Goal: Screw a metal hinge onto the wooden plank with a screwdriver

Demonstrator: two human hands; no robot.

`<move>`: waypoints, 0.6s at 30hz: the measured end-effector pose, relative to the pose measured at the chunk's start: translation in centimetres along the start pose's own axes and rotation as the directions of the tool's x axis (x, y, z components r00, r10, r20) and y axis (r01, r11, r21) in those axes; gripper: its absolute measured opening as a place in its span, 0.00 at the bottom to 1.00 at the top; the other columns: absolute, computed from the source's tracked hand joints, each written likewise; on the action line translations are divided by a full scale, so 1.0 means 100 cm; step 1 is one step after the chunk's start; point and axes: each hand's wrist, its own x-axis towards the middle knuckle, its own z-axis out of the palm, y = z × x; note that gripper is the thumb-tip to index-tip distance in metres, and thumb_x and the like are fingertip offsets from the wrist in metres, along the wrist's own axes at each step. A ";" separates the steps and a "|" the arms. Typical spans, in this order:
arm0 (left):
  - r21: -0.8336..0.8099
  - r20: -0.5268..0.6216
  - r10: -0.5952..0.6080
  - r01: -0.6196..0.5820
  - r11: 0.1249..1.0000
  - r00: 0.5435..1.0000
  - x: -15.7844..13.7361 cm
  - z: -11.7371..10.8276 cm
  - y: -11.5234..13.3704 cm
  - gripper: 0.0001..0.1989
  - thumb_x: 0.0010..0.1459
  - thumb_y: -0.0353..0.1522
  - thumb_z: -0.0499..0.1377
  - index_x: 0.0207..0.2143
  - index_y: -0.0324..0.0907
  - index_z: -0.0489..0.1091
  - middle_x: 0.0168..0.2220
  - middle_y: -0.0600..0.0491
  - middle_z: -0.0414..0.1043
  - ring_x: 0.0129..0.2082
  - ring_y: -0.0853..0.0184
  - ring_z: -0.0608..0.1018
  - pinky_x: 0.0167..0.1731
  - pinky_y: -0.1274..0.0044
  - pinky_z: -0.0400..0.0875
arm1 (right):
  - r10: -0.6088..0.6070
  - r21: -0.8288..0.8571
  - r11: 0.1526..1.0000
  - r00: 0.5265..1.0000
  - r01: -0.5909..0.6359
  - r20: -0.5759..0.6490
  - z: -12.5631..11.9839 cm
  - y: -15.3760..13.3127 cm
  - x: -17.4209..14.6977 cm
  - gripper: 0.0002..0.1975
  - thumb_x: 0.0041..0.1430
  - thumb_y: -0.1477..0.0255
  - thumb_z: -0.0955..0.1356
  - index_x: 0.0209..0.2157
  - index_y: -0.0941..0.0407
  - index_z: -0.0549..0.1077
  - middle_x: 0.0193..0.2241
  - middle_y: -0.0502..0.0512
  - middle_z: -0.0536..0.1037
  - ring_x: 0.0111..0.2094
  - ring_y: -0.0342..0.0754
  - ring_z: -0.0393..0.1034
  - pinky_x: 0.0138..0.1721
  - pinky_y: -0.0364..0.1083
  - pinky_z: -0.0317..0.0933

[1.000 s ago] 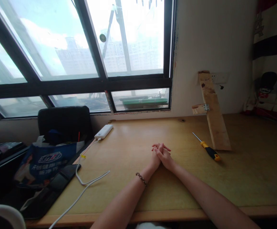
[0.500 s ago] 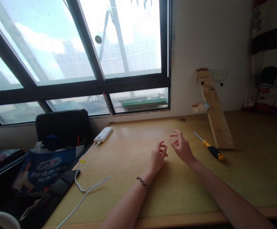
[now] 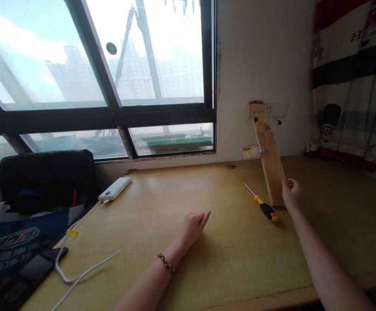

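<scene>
My right hand (image 3: 292, 193) is at the right edge of a wooden board (image 3: 273, 172), its curled fingers closed at that edge near the lower end. The board leans back, its foot on the table and its top near the wall. A metal hinge (image 3: 260, 149) joins it to a short wood piece (image 3: 251, 151) sticking out to the left. My left hand (image 3: 194, 226), with a braided bracelet at the wrist, is over the middle of the table, fingers drawn together with nothing visible in them. A yellow and black screwdriver (image 3: 265, 209) lies just left of the board's foot.
On the table's left side lie a white power bank (image 3: 115, 189) and its white cable (image 3: 87, 272). Beyond that edge are a black chair (image 3: 47, 175) and a blue bag (image 3: 16, 242). Behind stand a window and a wall socket (image 3: 276, 110); a patterned curtain (image 3: 352, 82) hangs right.
My right hand has moved right, from mid-table to the board's edge, and its fingers have closed. My left hand's spread fingers have drawn together. The view has turned right.
</scene>
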 end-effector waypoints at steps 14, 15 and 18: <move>0.080 0.081 -0.010 0.004 0.997 0.997 0.007 0.010 0.019 0.24 0.58 0.42 0.45 0.13 0.41 0.57 0.12 0.57 0.53 0.15 0.75 0.56 0.20 0.80 0.51 | 0.191 -0.187 0.971 0.956 -0.151 0.221 0.009 0.031 0.012 0.29 0.55 0.55 0.53 0.31 0.64 0.73 0.26 0.67 0.73 0.28 0.56 0.66 0.29 0.50 0.55; 0.069 0.092 -0.021 0.014 0.998 0.996 0.010 0.014 0.024 0.24 0.58 0.42 0.44 0.13 0.41 0.59 0.13 0.57 0.56 0.15 0.74 0.58 0.21 0.80 0.53 | 0.203 -0.189 0.969 0.954 -0.162 0.222 0.009 0.032 0.013 0.28 0.55 0.56 0.53 0.31 0.64 0.73 0.26 0.67 0.73 0.28 0.56 0.66 0.29 0.50 0.55; -0.010 0.113 -0.027 0.028 1.000 0.993 0.024 0.034 0.044 0.22 0.58 0.40 0.44 0.17 0.41 0.63 0.15 0.55 0.62 0.18 0.73 0.64 0.23 0.79 0.57 | 0.268 -0.187 0.956 0.935 -0.228 0.232 0.011 0.034 0.016 0.26 0.55 0.58 0.55 0.31 0.64 0.73 0.28 0.68 0.74 0.30 0.56 0.67 0.29 0.49 0.54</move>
